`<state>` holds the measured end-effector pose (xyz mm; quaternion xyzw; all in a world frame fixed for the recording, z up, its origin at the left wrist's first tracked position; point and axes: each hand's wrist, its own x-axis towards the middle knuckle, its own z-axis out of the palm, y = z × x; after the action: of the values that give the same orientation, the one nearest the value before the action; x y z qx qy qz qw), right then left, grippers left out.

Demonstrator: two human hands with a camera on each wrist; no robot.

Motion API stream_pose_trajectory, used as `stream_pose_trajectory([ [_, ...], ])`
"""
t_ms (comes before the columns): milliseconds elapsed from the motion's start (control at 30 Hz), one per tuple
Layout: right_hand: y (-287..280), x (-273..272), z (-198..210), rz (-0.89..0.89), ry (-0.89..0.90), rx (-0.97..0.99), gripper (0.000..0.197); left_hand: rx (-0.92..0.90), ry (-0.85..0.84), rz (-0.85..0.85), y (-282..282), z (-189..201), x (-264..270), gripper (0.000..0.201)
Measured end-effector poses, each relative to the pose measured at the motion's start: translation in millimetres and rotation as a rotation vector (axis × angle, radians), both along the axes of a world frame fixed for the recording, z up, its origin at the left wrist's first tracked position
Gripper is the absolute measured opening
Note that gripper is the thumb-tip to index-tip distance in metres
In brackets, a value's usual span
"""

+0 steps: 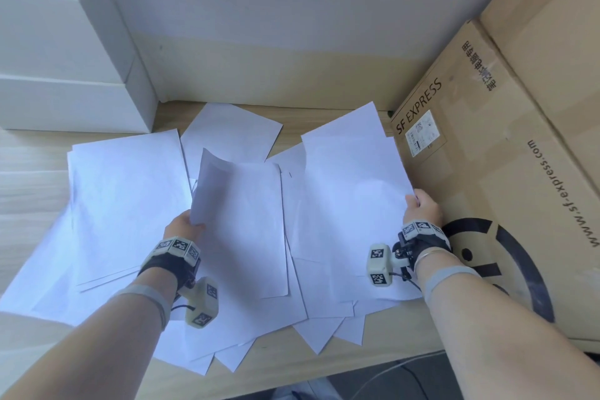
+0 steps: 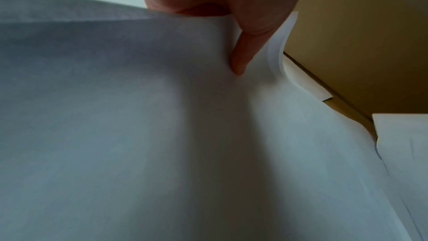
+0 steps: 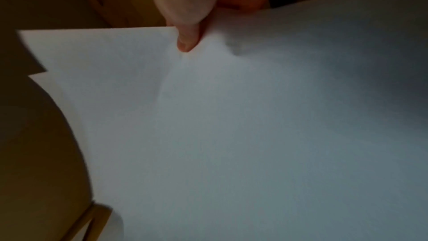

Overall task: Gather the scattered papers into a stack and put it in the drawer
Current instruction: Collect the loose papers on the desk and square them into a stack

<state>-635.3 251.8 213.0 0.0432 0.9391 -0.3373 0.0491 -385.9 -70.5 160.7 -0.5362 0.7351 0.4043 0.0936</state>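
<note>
Several white paper sheets lie spread and overlapping across the wooden table. My left hand pinches the left edge of a middle sheet, whose edge curls upward; the left wrist view shows the thumb pressed on that sheet. My right hand pinches the right edge of another sheet beside the cardboard box; in the right wrist view the thumb lies on the sheet. No drawer is plainly visible.
A large SF Express cardboard box stands close on the right, touching the papers. White boxes or a cabinet stand at the back left. A grey wall closes the back. The table's front edge runs below the papers.
</note>
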Motion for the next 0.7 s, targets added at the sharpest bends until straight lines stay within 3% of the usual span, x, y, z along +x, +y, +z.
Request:
stream_pose_trajectory([
  [100,3,-10,-2,-0.004,-0.035,-0.074,0.02,-0.004,0.001,-0.002,-1,0,0,0.03],
  [267,4,-19,-3,0.056,-0.151,-0.126,0.033,-0.005,0.012,-0.01,0,0,0,0.029],
  [333,-5,-16,-4,0.084,-0.202,-0.123,0.028,-0.005,0.017,-0.009,-1,0,0,0.03],
  [533,-38,4,-16,0.204,-0.292,0.078,0.013,0.005,0.013,0.021,-2,2,1,0.03],
  [700,-48,4,-24,0.262,-0.277,0.151,0.016,0.02,0.031,0.021,-2,2,1,0.032],
])
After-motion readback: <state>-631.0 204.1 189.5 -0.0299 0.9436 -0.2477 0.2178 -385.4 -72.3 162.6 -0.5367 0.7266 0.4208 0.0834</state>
